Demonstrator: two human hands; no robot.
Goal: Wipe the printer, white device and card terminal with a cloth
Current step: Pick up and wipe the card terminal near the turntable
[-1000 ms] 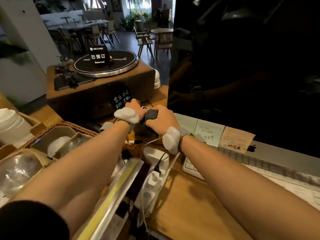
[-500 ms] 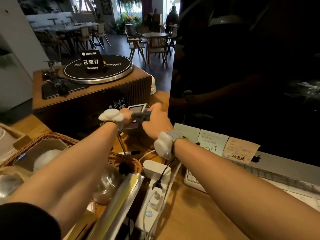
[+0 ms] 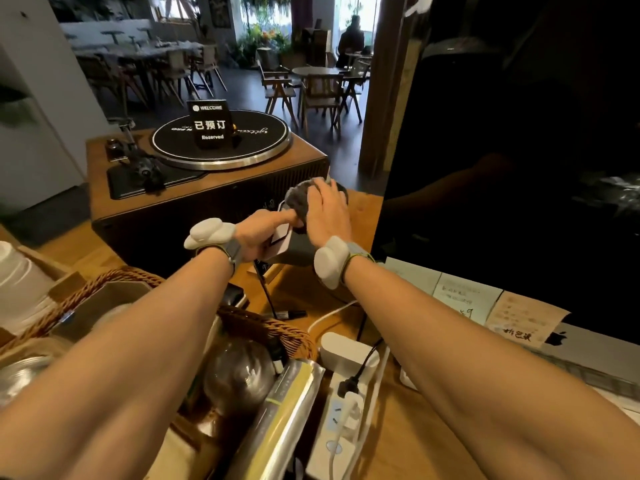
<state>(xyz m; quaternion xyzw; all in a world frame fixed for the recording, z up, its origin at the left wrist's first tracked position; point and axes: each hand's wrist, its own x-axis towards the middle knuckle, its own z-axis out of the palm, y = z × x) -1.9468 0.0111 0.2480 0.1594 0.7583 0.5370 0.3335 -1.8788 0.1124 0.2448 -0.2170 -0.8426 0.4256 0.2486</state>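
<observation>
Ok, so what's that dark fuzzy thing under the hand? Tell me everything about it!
It is a cloth, dark grey and fluffy, scrunched into a soft lump. The right hand lies flat over it and presses it onto the far end of the card terminal, which the left hand grips. It sits just in front of the wooden record player.

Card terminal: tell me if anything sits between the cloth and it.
Nothing visible does. The right hand presses the cloth straight onto the card terminal, which the left hand grips.
</observation>
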